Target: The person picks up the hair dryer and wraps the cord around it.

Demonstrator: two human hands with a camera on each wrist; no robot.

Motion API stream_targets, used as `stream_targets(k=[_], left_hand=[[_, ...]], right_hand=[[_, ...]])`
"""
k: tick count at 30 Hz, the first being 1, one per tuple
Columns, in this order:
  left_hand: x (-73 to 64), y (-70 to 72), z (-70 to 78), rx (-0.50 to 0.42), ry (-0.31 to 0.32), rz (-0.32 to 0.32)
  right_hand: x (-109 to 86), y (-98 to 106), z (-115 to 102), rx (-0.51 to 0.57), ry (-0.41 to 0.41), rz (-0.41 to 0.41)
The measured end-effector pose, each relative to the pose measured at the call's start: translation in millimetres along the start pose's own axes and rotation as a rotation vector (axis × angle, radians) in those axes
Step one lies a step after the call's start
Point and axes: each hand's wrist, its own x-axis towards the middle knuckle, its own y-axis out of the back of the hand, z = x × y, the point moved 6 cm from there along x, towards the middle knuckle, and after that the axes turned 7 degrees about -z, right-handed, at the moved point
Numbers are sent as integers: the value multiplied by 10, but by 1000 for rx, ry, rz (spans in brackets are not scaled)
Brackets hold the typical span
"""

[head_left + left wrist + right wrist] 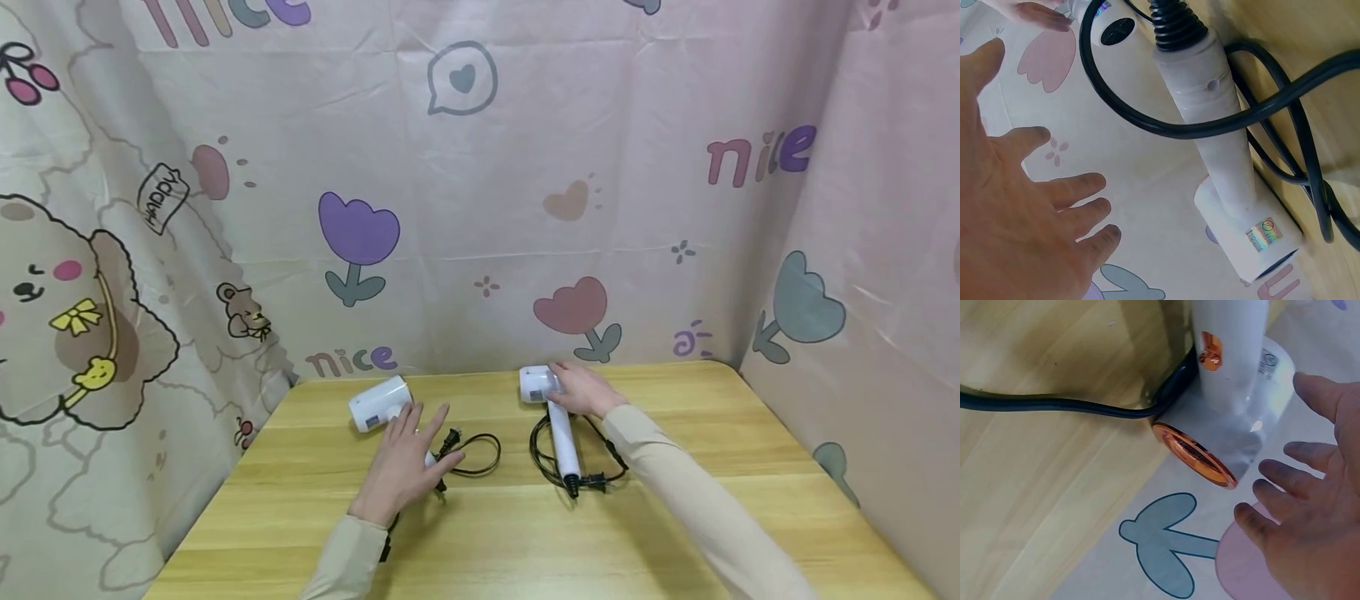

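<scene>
Two white hair dryers lie on the table, each with a black cord. My left hand (400, 467) is spread over the handle of the left hair dryer (375, 407), partly hiding it in the head view. In the left wrist view, my extended fingers are apart from this dryer's handle (1200, 87), and a loop of cord crosses in front. My right hand (588, 390) reaches to the barrel end of the right hair dryer (564, 442). Seen from the right wrist, its loosely straight fingers (1291, 478) stand beside the barrel (1210, 434), which has a copper-coloured ring, gripping nothing.
The wood-grain table (487, 542) ends at a patterned curtain (465, 217) hanging behind and along both sides. A looped black cord (495, 454) with a plug lies between the dryers. Another cord (536, 450) coils around the right dryer's handle.
</scene>
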Motion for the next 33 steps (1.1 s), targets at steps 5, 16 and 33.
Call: stream_targets(k=[5, 16, 33], left_hand=[[8, -2, 29, 13, -10, 0], [20, -3, 84, 33, -18, 13], [92, -45, 457, 31, -137, 121]], right_hand=[[48, -67, -5, -37, 8, -6], [136, -149, 88, -73, -38, 17], [148, -168, 275, -106, -226, 27]])
